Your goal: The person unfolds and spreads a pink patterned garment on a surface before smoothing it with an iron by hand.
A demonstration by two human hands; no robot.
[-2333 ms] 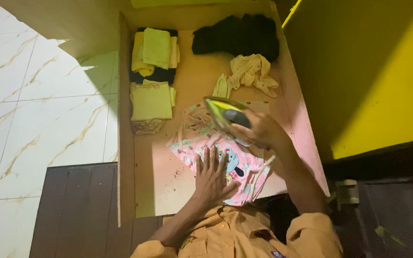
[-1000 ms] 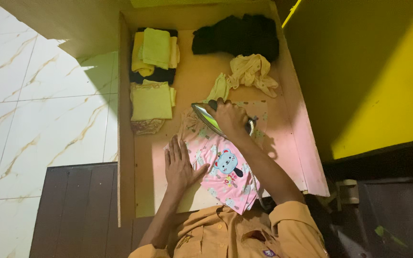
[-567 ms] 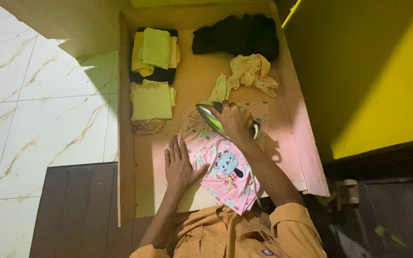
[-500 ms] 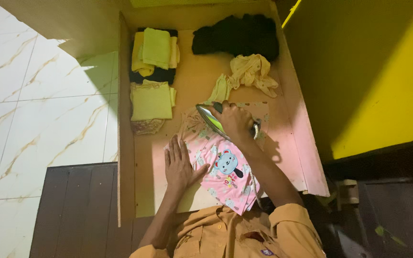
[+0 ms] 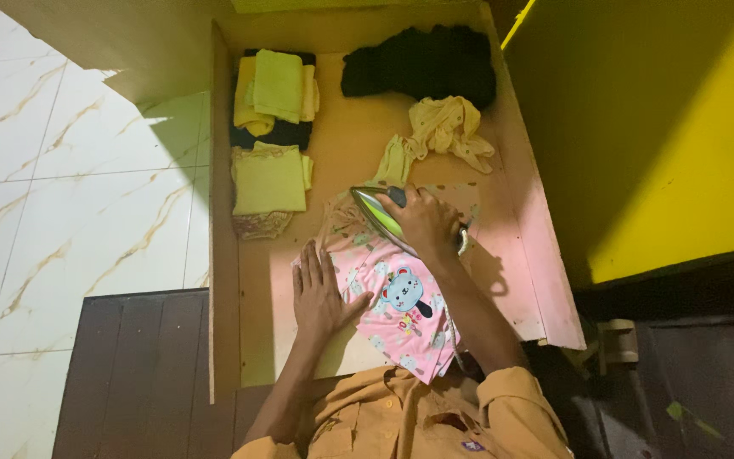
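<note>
The pink printed garment [image 5: 388, 293] lies on the table [image 5: 273, 331] directly before the person, its long axis running diagonally from near right to far left. The right hand [image 5: 424, 223] is wrapped around the handle of the iron [image 5: 377, 213] at the garment's far end. The left hand [image 5: 319, 293], fingers spread flat, presses the cloth's near-left edge.

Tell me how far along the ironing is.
Done, by the look of it: two folded yellow stacks at the board's left. In hand: right hand grips the iron on the pink garment; left hand flat on its edge. Left: a crumpled cream garment and a black pile.
</note>
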